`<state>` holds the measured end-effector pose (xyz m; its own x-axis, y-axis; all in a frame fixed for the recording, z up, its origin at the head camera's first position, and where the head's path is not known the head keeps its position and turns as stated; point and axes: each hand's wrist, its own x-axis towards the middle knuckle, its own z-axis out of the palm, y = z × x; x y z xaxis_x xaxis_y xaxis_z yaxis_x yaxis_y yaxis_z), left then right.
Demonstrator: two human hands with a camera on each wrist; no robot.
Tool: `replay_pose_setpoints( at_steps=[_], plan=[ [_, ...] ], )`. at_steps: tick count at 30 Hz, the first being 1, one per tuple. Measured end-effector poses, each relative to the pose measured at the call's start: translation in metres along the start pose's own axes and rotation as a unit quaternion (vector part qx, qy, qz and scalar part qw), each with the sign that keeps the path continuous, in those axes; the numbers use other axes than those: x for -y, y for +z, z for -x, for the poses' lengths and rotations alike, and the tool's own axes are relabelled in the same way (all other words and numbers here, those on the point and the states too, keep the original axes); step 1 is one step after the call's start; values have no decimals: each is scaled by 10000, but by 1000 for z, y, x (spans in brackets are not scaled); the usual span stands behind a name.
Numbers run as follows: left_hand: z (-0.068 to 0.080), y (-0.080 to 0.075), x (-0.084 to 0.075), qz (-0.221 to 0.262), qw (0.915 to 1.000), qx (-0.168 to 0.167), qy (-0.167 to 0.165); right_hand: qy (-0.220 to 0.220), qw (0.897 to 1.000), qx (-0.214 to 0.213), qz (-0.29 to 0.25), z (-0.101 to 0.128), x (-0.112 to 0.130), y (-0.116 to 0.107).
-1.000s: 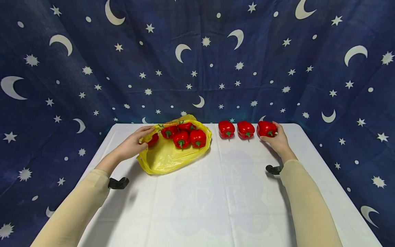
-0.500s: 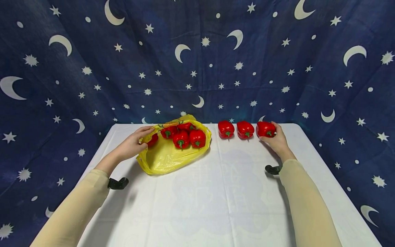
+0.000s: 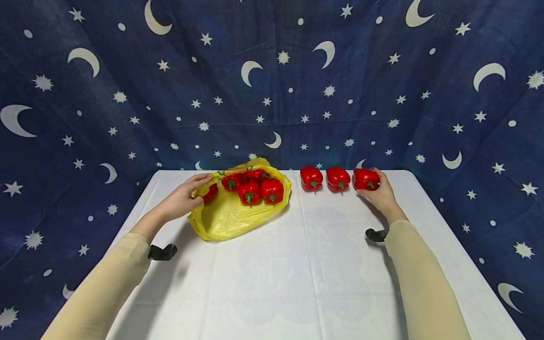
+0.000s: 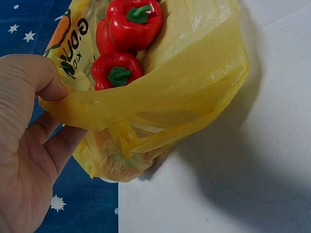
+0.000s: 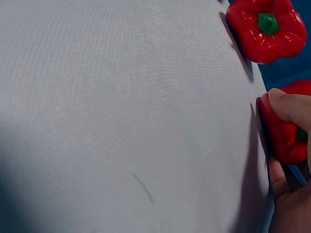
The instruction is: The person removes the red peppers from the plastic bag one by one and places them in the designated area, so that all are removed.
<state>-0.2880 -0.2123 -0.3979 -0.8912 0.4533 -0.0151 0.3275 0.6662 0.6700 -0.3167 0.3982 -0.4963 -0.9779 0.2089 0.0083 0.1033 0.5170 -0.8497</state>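
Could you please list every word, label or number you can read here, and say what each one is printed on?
"G.DN" with smaller "KD" under it: partial dark letters, cut off by folds, on the yellow plastic bag beside an orange graphic; the reading is uncertain.
In the head view the bag's print is too small to read.
Peppers, tablecloth and backdrop: no text.

Both forearms are covered by close-fitting, pale beige fabric sleeves (image 3: 106, 288) reaching to the wrists. A small black plastic camera mount (image 3: 162, 252) is strapped beneath each wrist. The hands are left bare, without rings.
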Motion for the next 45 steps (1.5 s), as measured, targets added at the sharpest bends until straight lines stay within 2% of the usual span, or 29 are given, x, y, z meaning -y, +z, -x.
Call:
replay_pose_setpoints(
  at_steps=[6, 11, 16, 24, 30, 38, 45],
  plan=[
    [2, -1, 1, -30, 10000, -22, 81, -27, 9999, 98, 130, 4, 5, -3],
    [2, -1, 1, -83, 9998, -31, 157, 17, 9998, 108, 162, 10, 13, -14],
    [1, -1, 0, -60, 9999, 6, 111, 8, 9999, -127, 60, 17, 19, -30],
    [0, -1, -1, -68, 9999, 16, 102, -479, 9965, -562, -390, 31, 35, -39],
    [0, -1, -3, -89, 9999, 16, 99, -1227, 9888, -609, -585, 44, 67, -26],
    [1, 0, -3, -134, 9999, -1, 110, -1906, 9797, -71, -626, 54, 101, 6],
    [1, 1, -3, -80, 9999, 14, 80, -2326, 9688, 686, -504, 66, 117, 36]
  ],
)
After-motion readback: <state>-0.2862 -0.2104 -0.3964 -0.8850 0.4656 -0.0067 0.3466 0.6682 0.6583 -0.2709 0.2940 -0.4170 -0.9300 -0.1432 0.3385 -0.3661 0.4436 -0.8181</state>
